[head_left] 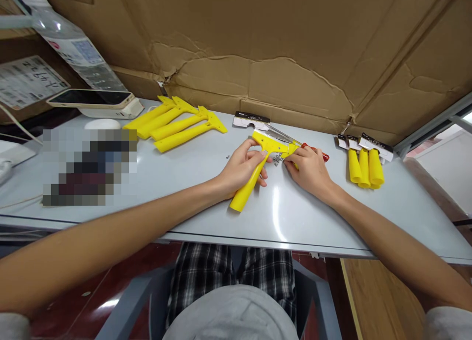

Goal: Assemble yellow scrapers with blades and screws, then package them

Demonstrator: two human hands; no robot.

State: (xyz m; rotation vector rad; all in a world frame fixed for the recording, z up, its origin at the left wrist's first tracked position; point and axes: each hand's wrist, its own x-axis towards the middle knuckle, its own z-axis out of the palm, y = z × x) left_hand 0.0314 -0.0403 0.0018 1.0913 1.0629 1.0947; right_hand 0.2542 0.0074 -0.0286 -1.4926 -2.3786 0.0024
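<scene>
My left hand [241, 170] is wrapped round the yellow T-shaped plastic handle [246, 195], probably of a scraper, which it holds tilted over the desk. My right hand [309, 170] rests by the right end of the handle's head, fingers curled down and pressed together. What lies between its fingertips is hidden. A little heap of small screws [277, 159] sits between the two hands, just below the head. Behind my right hand lies a screwdriver with a red grip [325, 156], its shaft pointing up and left. A black-and-white piece [251, 119] lies behind the held handle.
Several yellow handles [184, 136] lie in a row at the left back. At the right, yellow handles [364, 169] have black-and-white heads fitted. A phone [92, 99], a water bottle [79, 49] and a blurred patch fill the left. Cardboard [258, 79] walls the desk's back.
</scene>
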